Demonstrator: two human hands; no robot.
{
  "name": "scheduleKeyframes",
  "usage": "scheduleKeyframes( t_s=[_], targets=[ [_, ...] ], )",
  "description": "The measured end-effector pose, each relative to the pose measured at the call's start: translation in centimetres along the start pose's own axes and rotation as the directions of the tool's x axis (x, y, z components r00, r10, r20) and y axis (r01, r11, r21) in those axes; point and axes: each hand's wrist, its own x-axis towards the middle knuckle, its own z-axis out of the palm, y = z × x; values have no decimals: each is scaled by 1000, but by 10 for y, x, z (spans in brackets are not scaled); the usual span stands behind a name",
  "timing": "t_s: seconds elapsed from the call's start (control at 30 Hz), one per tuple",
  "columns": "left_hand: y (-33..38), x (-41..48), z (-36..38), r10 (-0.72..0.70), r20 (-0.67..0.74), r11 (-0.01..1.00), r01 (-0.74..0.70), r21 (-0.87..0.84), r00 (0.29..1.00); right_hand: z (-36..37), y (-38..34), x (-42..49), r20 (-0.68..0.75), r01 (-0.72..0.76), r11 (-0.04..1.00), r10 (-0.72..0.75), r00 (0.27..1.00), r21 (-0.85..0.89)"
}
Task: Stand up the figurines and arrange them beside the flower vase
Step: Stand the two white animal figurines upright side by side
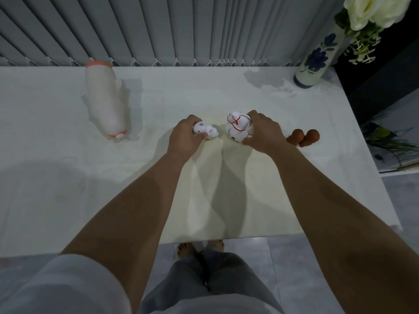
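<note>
My left hand (184, 139) grips a small white spotted figurine (207, 131) that lies on its side at the middle of the white table (68, 177). My right hand (260, 132) holds a larger white figurine with red cord (237, 126), tilted, just right of the small one. A brown double-rounded figurine (303, 137) lies on the table right of my right hand. A big white figurine with orange trim (104, 100) lies on its side at the back left. The flower vase (315, 60), white with blue flowers, stands at the back right corner.
Grey vertical blinds (158, 30) hang right behind the table. White flowers (374, 12) spread above the vase. The table's right edge drops to a dark cabinet (374, 82) and a plant on the floor (394, 143). My legs and feet stand at the front edge.
</note>
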Motion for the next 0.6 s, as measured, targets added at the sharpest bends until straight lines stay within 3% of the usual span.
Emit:
scheduleKeyframes(
  t_s=[0.23,0.43,0.6],
  targets=[
    [24,8,26,56,38,998,-56,-2,998,-11,24,-3,28,-40,999,41,999,-30],
    [24,10,36,62,61,996,-65,58,996,-1,35,-5,-90,-16,994,6,996,-112],
    [23,8,39,15,40,998,-17,53,999,1,38,-8,-128,-4,997,-6,992,-79]
  ],
)
